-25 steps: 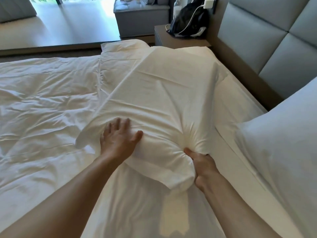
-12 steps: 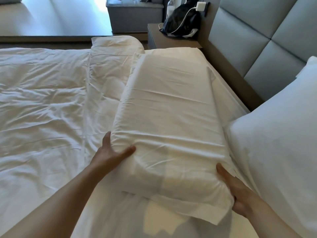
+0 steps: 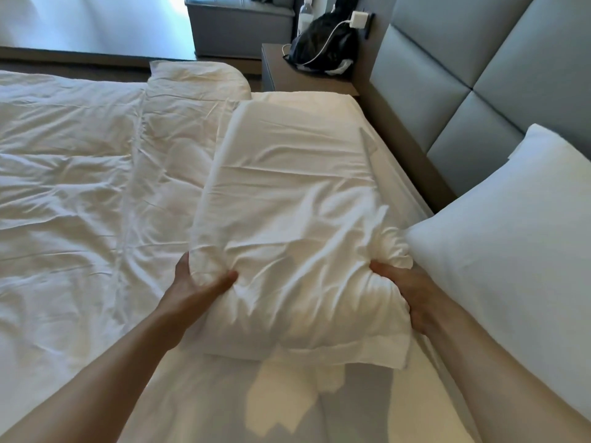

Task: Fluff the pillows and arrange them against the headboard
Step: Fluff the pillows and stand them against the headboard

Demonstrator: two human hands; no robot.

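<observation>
Both hands, left hand (image 3: 195, 284) and right hand (image 3: 407, 292), squeeze their fingers into the near end of the pillow (image 3: 287, 199), whose long axis runs away along the headboard (image 3: 454, 100) at right.

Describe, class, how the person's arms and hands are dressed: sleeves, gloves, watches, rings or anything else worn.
Both forearms are bare as far as the picture's lower edge, with no sleeve in view. The left hand and the right hand wear no gloves. No watch, bracelet or band shows at either wrist, and no ring shows on the visible fingers; some fingers are hidden in fabric.
</observation>
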